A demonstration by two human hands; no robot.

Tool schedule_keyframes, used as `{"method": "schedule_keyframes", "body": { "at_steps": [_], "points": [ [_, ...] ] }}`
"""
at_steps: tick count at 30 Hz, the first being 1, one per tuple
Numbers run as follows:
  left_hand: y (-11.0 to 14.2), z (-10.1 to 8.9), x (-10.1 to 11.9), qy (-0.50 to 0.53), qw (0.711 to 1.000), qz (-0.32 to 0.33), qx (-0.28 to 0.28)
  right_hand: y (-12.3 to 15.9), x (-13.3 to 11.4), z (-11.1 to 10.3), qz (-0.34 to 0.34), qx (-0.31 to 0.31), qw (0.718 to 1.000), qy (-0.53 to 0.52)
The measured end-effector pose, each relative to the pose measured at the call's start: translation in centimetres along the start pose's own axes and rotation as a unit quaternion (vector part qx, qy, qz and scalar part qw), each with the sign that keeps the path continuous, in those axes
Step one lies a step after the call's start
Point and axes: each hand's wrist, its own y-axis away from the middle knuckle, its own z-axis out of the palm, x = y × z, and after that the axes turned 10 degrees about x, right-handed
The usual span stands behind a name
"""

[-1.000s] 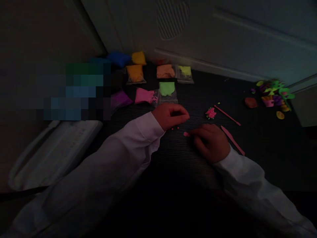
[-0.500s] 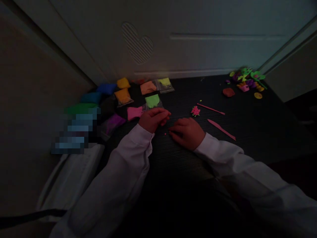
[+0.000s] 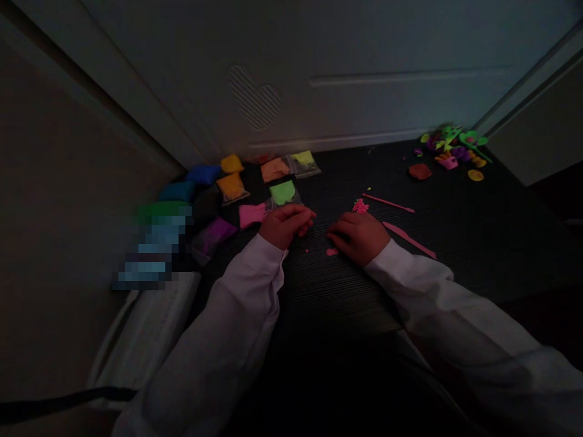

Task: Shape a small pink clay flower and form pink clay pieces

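Note:
My left hand (image 3: 286, 226) hovers by the bags of clay with thumb and fingertips pinched together; whatever is between them is too small or hidden to make out. To the right, my right hand (image 3: 359, 238) rests low over the dark table, its fingers curled inward. A flat pink clay piece (image 3: 331, 252) lies by its thumb, partly covered. Between the hands sits a tiny pink clay ball (image 3: 306, 250). Just beyond the right hand is a pink clay flower (image 3: 360, 206), partly hidden by the knuckles.
A thin pink stick tool (image 3: 388, 203) and a pink plastic knife (image 3: 410, 239) lie at right. Several coloured clay bags, including a pink one (image 3: 252, 215) and a green one (image 3: 283, 192), line the left. Finished clay shapes (image 3: 455, 145) and a reddish-brown lump (image 3: 419, 172) occupy the far right corner.
My right hand has shifted right, uncovering the flat pink piece and now partly blocking the flower. My left hand keeps its pinch. The whole view has moved slightly.

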Motion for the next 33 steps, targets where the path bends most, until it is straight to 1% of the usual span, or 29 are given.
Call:
{"method": "schedule_keyframes", "body": {
  "at_steps": [6,11,17,25,33],
  "points": [
    [0.1,0.1,0.3,0.008,1.0,-0.011,0.007,0.4,-0.4,-0.1,-0.019,-0.008,1.0,0.005],
    [0.1,0.2,0.4,0.009,1.0,-0.021,0.005,0.7,-0.3,-0.6,-0.015,-0.011,1.0,-0.004],
    [0.2,0.2,0.5,0.012,1.0,-0.017,0.003,0.9,-0.4,-1.2,-0.01,-0.01,1.0,-0.006],
    [0.1,0.2,0.4,0.015,1.0,-0.023,0.003,1.1,-0.5,-1.5,-0.04,-0.023,0.999,0.026],
    [0.1,0.1,0.3,0.015,1.0,-0.018,0.002,1.3,-0.8,-1.4,-0.045,-0.044,0.997,0.042]
  ]
}}
